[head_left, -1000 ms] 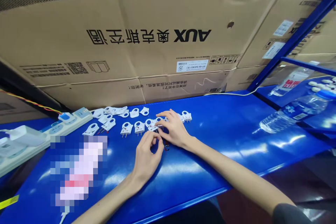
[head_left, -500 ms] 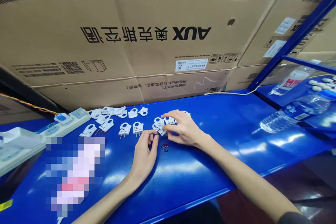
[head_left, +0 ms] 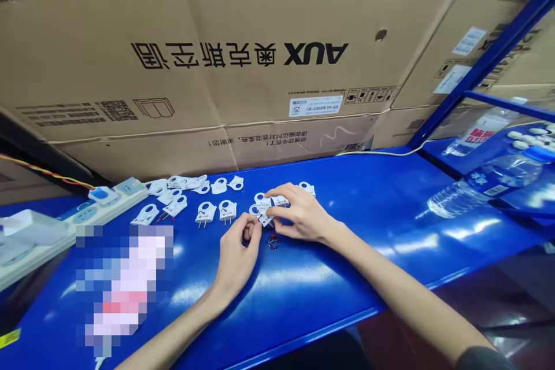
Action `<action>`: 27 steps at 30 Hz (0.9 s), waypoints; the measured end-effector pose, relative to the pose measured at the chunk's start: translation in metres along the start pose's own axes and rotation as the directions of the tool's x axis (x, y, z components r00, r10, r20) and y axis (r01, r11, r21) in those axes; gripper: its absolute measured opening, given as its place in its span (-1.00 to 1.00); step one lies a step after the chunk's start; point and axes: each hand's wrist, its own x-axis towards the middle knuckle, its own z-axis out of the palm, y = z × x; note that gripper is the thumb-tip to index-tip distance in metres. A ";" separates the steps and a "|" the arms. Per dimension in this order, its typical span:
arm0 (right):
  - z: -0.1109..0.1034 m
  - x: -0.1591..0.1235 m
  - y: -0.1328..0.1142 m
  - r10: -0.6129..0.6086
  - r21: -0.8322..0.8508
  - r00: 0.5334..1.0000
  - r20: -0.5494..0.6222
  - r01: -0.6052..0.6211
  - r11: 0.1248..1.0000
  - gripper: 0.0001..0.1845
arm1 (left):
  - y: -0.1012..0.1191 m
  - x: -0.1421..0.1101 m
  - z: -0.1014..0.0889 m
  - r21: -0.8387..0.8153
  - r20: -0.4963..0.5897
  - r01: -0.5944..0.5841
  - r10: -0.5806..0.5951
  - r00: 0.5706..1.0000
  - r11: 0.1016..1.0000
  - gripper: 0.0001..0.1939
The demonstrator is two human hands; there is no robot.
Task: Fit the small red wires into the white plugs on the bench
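My right hand (head_left: 299, 211) reaches in from the right, its thumb and fingers curled around the side of a white two-pin plug with a ring handle (head_left: 262, 213). Against that plug's left lower side sits my left hand (head_left: 240, 245), thumb and fingertips pinched together; whatever lies in the pinch is too small to make out. Just below the fingers is a small tangle of red and black wired parts (head_left: 272, 241). Two similar plugs stand to the left, one of them a white plug with its pins toward me (head_left: 228, 210). More white plugs lie partly hidden behind my right hand.
Several white ring plugs (head_left: 176, 206) lie along the back left beside a long power strip (head_left: 104, 208). A large cardboard box (head_left: 243, 92) walls off the rear of the blue table (head_left: 347, 289). Water bottles (head_left: 485, 185) lie at the right beyond a blue post (head_left: 485, 69).
My right fingers have come down slightly and closed in on the white plug. My left hand has hardly moved, and the plug has shifted a little.
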 end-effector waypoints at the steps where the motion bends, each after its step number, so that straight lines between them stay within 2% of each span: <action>1: 0.000 0.000 0.000 -0.001 0.001 1.000 -0.002 0.001 1.000 -0.85 | 0.001 0.000 -0.001 -0.004 0.002 0.006 -0.006 1.000 1.000 -0.76; 9: 0.000 0.002 -0.004 -0.001 -0.019 1.000 0.016 0.001 1.000 -0.86 | -0.003 -0.001 0.001 -0.032 -0.050 0.051 -0.052 0.997 0.998 -0.77; 16: 0.001 0.002 -0.006 -0.002 -0.019 1.000 0.005 0.002 1.000 -0.86 | -0.004 0.000 0.002 -0.028 -0.047 0.024 -0.025 0.999 0.999 -0.74; 20: 0.002 0.002 -0.006 0.038 -0.028 0.999 0.029 -0.037 0.999 -0.86 | -0.002 -0.001 0.001 -0.002 -0.054 0.009 -0.009 0.998 1.000 -0.76; 23: 0.008 0.001 -0.006 0.136 0.025 0.991 0.013 -0.136 0.990 -0.86 | -0.001 -0.004 0.002 0.034 -0.025 -0.028 0.029 0.999 0.999 -0.79; 27: 0.024 0.002 -0.010 0.343 0.124 0.939 -0.033 -0.336 0.934 -0.86 | -0.001 -0.007 0.004 0.116 0.056 -0.090 0.084 0.995 0.989 -0.87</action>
